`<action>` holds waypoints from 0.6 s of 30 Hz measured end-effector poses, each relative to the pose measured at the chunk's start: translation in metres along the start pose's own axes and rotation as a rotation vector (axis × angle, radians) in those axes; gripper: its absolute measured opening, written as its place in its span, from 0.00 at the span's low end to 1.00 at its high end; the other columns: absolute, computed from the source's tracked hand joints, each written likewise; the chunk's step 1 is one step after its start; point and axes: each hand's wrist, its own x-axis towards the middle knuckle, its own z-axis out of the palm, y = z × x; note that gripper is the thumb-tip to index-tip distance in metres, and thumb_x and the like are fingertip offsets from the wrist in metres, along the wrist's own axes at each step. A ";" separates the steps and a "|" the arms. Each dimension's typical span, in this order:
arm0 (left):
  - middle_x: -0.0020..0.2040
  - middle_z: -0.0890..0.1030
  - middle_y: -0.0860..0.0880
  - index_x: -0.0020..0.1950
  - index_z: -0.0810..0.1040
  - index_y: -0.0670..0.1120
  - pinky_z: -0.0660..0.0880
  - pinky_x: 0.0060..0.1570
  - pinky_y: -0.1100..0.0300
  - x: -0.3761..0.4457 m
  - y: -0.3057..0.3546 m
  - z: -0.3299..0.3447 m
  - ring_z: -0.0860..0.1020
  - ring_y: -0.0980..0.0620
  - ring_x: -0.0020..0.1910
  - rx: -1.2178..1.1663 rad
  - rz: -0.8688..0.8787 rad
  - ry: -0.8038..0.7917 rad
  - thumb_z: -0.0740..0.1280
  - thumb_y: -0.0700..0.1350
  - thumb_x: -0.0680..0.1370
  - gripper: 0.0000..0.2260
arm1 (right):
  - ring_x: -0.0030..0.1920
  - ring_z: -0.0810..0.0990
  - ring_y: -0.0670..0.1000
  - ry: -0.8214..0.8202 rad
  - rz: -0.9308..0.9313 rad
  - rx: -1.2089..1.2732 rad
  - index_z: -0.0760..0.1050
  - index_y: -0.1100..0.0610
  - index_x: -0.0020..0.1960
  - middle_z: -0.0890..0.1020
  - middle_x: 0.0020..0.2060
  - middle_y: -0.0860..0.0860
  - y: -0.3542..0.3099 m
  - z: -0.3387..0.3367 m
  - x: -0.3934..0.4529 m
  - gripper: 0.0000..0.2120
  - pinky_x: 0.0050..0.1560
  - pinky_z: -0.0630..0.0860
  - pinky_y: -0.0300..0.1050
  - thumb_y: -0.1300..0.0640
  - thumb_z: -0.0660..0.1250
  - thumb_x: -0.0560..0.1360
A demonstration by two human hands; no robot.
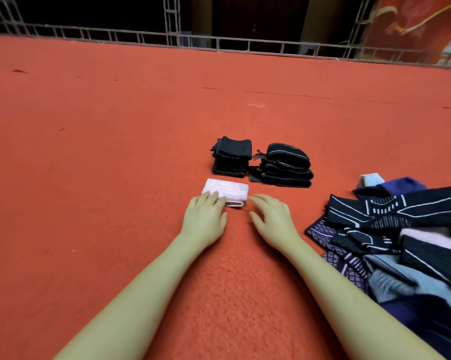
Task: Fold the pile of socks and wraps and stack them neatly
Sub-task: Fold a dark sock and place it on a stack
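A folded pink sock (pixel 227 191) lies on the red carpet in front of me. My left hand (pixel 205 218) rests flat with its fingertips on the sock's near left corner. My right hand (pixel 270 219) hovers open just right of the sock, fingers spread, not touching it. Behind the pink sock stand two stacks: folded black wraps (pixel 231 158) on the left and folded black socks with white lines (pixel 285 166) on the right. An unfolded pile of socks and wraps (pixel 401 240), dark, purple, grey and pink, lies at the right.
Red carpet (pixel 115 152) spreads wide to the left and far ahead. A metal truss railing (pixel 219 42) runs along its far edge, with a red banner (pixel 421 27) at the back right.
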 end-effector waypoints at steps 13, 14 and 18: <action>0.68 0.73 0.45 0.68 0.73 0.44 0.62 0.64 0.52 -0.032 0.159 -0.035 0.68 0.45 0.68 -0.248 0.229 0.001 0.58 0.47 0.78 0.19 | 0.45 0.78 0.59 0.302 0.153 -0.207 0.81 0.57 0.47 0.81 0.42 0.52 0.055 -0.104 -0.112 0.10 0.49 0.64 0.51 0.57 0.63 0.70; 0.66 0.75 0.45 0.65 0.75 0.43 0.64 0.62 0.51 -0.033 0.172 -0.036 0.69 0.44 0.66 -0.276 0.240 -0.003 0.56 0.49 0.76 0.21 | 0.43 0.79 0.59 0.327 0.154 -0.248 0.81 0.57 0.44 0.81 0.40 0.52 0.062 -0.113 -0.119 0.07 0.47 0.67 0.52 0.58 0.66 0.69; 0.62 0.77 0.47 0.62 0.77 0.44 0.65 0.59 0.52 -0.031 0.214 -0.036 0.71 0.44 0.63 -0.328 0.261 -0.038 0.51 0.53 0.74 0.24 | 0.41 0.78 0.59 0.301 0.221 -0.454 0.80 0.57 0.41 0.80 0.37 0.52 0.086 -0.143 -0.141 0.08 0.46 0.62 0.50 0.59 0.76 0.63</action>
